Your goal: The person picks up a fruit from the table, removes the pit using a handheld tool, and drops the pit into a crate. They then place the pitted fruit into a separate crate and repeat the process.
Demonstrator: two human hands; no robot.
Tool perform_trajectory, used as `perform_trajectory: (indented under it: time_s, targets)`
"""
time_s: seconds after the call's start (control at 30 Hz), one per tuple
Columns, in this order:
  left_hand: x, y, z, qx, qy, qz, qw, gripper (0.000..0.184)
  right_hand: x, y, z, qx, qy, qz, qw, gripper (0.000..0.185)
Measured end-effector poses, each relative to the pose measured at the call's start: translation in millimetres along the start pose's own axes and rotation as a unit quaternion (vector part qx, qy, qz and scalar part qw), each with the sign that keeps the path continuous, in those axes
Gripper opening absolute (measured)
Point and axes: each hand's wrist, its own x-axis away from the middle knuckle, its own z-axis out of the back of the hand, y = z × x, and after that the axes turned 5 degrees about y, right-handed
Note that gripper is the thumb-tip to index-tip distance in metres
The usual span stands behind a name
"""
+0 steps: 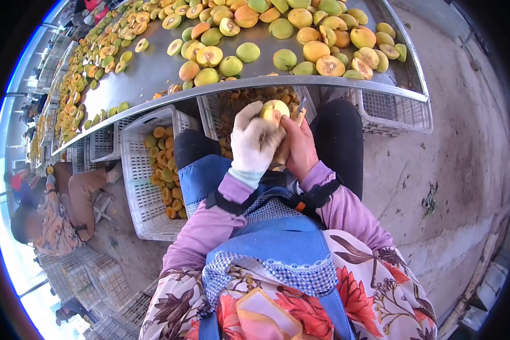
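My left hand (252, 136), in a white knit glove, is closed around a cut yellow peach (275, 108), its cut face showing a brownish centre. My bare right hand (300, 144) is closed on a small knife (301, 111) with a tan, wood-like handle and a short dark blade pointing up. The right thumb presses against the peach's side. Both hands meet above my lap, just in front of the metal table (170, 62). Whole and halved peaches (317, 51) in yellow, green and orange lie across that table.
A white plastic crate (144, 198) of peach halves stands left of my legs. Another crate (208, 113), holding orange pieces, sits under the table edge between my knees. A third crate (388, 110) is at the right. A co-worker (59, 215) sits at the far left near stacked crates (88, 272).
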Motion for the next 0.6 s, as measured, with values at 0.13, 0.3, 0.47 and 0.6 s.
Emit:
perform_trajectory:
  time_s: [0.13, 0.3, 0.47, 0.6]
  targets:
    - [18, -6, 12, 0.336, 0.069, 0.282, 0.896, 0.029, 0, -10, 5, -0.018, -0.008, -0.073, 0.997, 0.024]
    - [14, -7, -11, 0.250, 0.063, 0.354, 0.899, 0.052, 10, 8, -12, 0.025, -0.027, -0.114, 0.993, 0.022]
    - [4, -25, -8, 0.446, 0.160, 0.519, 0.712, 0.048, 3, 5, -1, 0.180, -0.045, -0.118, 0.976, 0.022]
    - [13, -15, -8, 0.370, 0.096, 0.487, 0.785, 0.044, 3, 15, -6, 0.068, -0.022, -0.152, 0.986, 0.021]
